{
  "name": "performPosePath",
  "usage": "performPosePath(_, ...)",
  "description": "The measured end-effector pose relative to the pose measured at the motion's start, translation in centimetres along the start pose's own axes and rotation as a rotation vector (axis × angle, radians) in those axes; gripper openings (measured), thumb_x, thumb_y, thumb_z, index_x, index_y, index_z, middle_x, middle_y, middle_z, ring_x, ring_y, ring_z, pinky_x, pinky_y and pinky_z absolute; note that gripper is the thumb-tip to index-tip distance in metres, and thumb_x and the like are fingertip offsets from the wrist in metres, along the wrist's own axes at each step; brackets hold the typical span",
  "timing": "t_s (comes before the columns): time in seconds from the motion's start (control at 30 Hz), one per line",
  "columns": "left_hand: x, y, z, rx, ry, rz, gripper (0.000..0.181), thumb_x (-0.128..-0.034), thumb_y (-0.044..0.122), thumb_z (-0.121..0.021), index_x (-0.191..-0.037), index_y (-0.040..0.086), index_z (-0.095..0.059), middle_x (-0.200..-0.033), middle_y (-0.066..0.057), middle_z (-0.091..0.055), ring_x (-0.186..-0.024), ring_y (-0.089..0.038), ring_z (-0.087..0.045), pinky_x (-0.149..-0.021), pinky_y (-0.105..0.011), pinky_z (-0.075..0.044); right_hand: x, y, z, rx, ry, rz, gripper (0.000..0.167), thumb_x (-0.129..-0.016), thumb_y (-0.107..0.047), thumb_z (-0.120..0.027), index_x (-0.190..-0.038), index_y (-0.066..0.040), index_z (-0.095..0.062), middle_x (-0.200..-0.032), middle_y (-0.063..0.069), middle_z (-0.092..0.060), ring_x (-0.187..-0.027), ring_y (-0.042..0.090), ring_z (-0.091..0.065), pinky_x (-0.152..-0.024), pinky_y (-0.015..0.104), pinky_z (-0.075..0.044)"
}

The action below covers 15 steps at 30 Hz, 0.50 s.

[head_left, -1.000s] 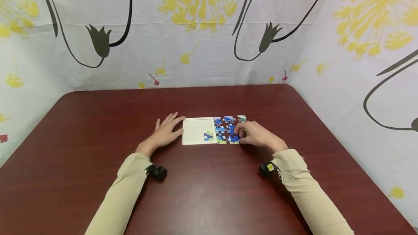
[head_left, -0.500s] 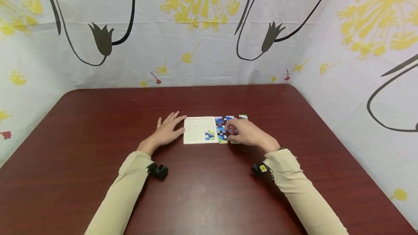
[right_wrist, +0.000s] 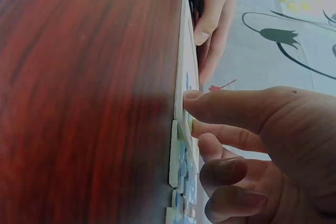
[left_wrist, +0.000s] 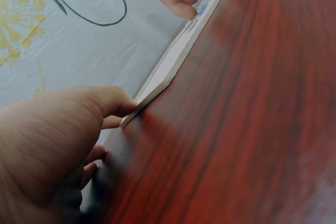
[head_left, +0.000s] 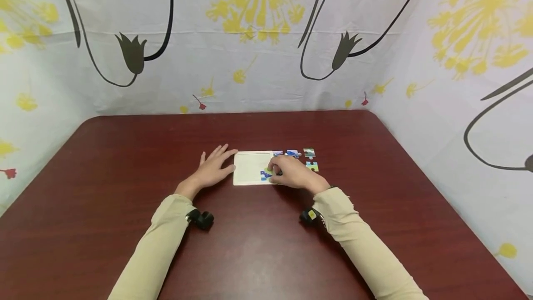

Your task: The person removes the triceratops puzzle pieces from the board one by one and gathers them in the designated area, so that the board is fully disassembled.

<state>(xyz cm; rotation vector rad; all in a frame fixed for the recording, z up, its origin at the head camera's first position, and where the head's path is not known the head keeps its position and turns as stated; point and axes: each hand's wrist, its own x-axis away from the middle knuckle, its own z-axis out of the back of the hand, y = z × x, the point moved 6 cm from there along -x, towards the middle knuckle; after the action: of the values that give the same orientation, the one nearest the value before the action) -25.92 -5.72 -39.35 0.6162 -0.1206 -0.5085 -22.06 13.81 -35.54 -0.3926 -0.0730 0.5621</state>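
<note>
A pale square puzzle tray (head_left: pixel 250 163) lies on the table, with blue and green puzzle pieces (head_left: pixel 265 175) in its lower right corner. My left hand (head_left: pixel 210 169) rests at the tray's left side, fingers spread, thumb and index finger touching its edge. At the tray's lower right, my right hand (head_left: pixel 293 172) has thumb and fingertips bent together in a pinch, seemingly on a puzzle piece that the fingers mostly hide. In the right wrist view the right thumb (right_wrist: pixel 226 106) lies over the tray's edge (right_wrist: pixel 180 77).
Loose puzzle pieces (head_left: pixel 309 153) lie right of the tray, several partly covered by the right hand; a green one (head_left: pixel 312 166) is beyond the knuckles. The dark red table (head_left: pixel 258 244) meets a patterned cloth (head_left: pixel 266 73) behind and at the sides.
My right hand has moved left from the loose pieces to the tray's lower right corner, uncovering the pieces at far right. My left hand has stayed at the tray's left edge.
</note>
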Motion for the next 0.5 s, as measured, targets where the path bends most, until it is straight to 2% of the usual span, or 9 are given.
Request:
performPosePath(0.3,0.13,-0.24,-0.08,-0.005,-0.001,-0.007,0.054,-0.0957,0.031,-0.050,-0.145,0.014,-0.035,-0.152,-0.017,-0.016,-0.140,-0.032,-0.007,-0.103,-0.061,0.007,-0.25,0.09,0.26,-0.024,0.017,0.004,0.026,-0.075,-0.012,-0.076,-0.092,-0.005,-0.057,-0.085,0.002,-0.057,-0.081,0.016,-0.054,-0.076,0.031,-0.044)
performPosePath(0.5,0.45,-0.19,0.07,-0.008,0.000,0.004,0.054,-0.0954,0.029,-0.051,-0.145,0.013,-0.036,-0.152,-0.017,-0.017,-0.140,-0.033,-0.007,-0.102,-0.061,0.007,-0.03,-0.32,0.35,0.008,0.029,0.036,0.021,-0.076,-0.009,-0.074,-0.087,-0.007,-0.055,-0.080,0.001,-0.055,-0.073,0.014,-0.050,-0.069,0.029,-0.043)
